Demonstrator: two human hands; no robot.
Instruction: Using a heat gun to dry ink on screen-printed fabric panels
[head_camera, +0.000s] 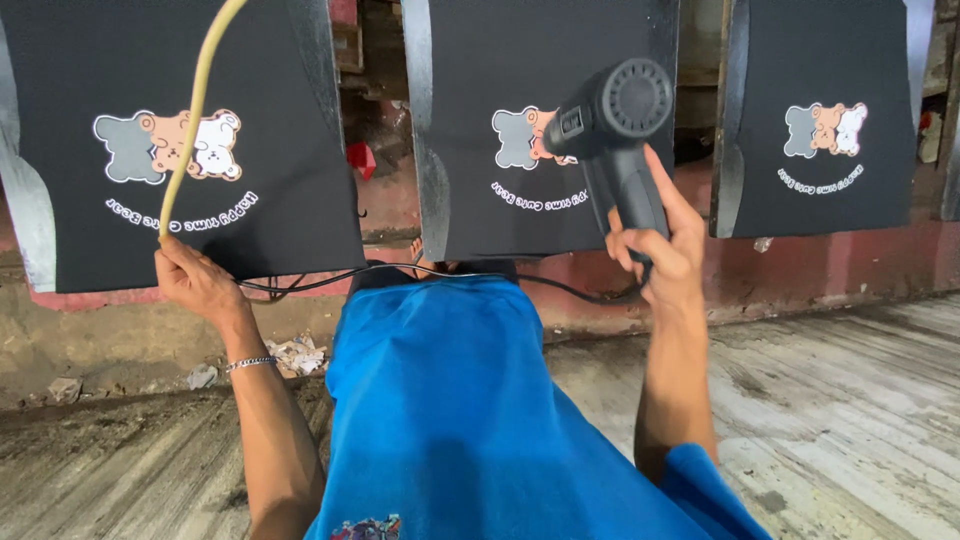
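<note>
Head view. The black heat gun (612, 140) is held up in front of the middle black printed panel (480, 200), its rear vent turned toward the camera and its nozzle aimed at the bear print (520, 138) on that panel. The right hand (662, 262) grips the gun's handle from below, fingers wrapped tight around it with the forefinger stretched up along the grip. A black cable (400, 270) runs from below the gun leftward, along the lower edge of the panels. Left of the gun, the left hand (192, 282) is closed around a tan hose (196, 110) that rises across the left black panel (150, 230) and its bear print (170, 146). A bracelet (250, 364) circles the left wrist. Right of the gun hangs a third black panel (830, 190). Below the gun lie the person's blue shirt (450, 400) and the worn plank floor (850, 400).
</note>
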